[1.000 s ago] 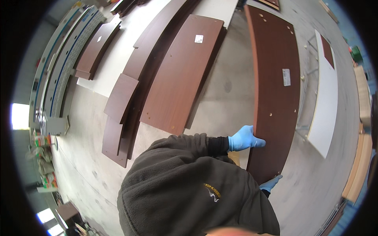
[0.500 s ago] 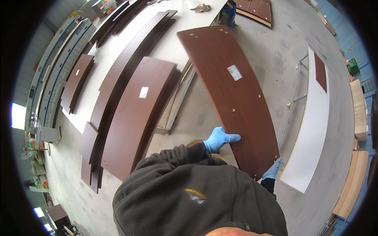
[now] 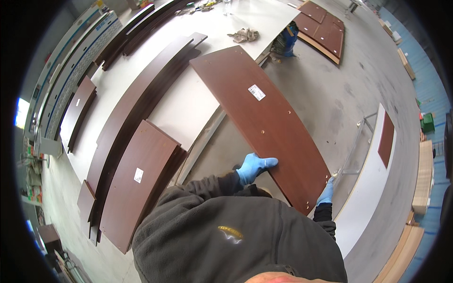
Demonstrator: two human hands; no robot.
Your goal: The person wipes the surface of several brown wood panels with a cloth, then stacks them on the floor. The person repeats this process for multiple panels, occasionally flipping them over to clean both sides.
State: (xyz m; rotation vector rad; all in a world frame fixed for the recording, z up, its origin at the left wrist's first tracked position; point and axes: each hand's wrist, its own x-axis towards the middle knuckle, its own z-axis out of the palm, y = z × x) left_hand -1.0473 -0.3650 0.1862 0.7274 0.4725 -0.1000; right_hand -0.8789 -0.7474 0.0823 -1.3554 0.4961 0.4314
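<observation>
A long reddish-brown wooden panel with a white label and several drilled holes is held between my hands, slanting toward the far left. In a blue glove, my left hand grips its left long edge, thumb over the top face and the other fingers hidden beneath. My right hand, gloved in blue too, is closed on the right edge near the close corner; most of its fingers are hidden. The panel's far end overlaps the edge of the white table in view; whether it touches cannot be seen.
Left of me lie a stack of brown panels and long dark boards. A crumpled cloth rests on the table's far part. At right is a white board on a metal-framed trolley. More brown panels are stacked far right.
The held panel has swung left at its far end, now over the table's edge. My view has shifted too, showing more of the table's far part. Both hands keep their grip.
</observation>
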